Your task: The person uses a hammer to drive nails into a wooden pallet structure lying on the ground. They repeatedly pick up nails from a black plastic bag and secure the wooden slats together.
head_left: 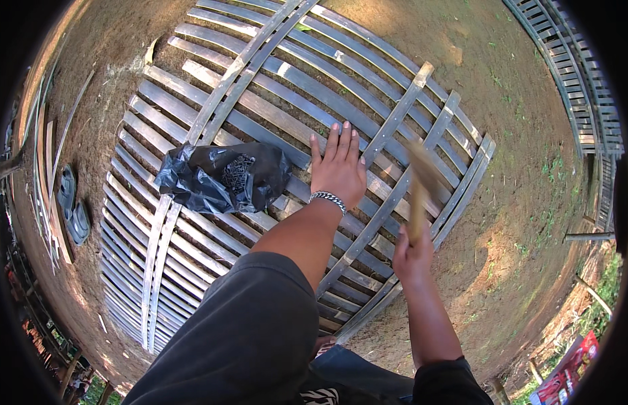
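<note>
My left hand (339, 163) lies flat on a panel of bamboo slats (302, 120), its fingers stretched out and a chain bracelet at the wrist. Just right of it, my right hand (413, 256) grips the wooden handle of a hammer (417, 209). The hammer's head is smeared by motion above the crosswise strips at the panel's right side. To the left of my left hand, an open black plastic bag (186, 179) rests on the slats. Inside it sits a pile of nails (238, 173).
A pair of dark sandals (72, 206) lies on the bare soil at left, beside long thin strips (52, 196). Another slatted panel (577, 88) stands at the upper right. A red packet (572, 371) shows at the lower right rim.
</note>
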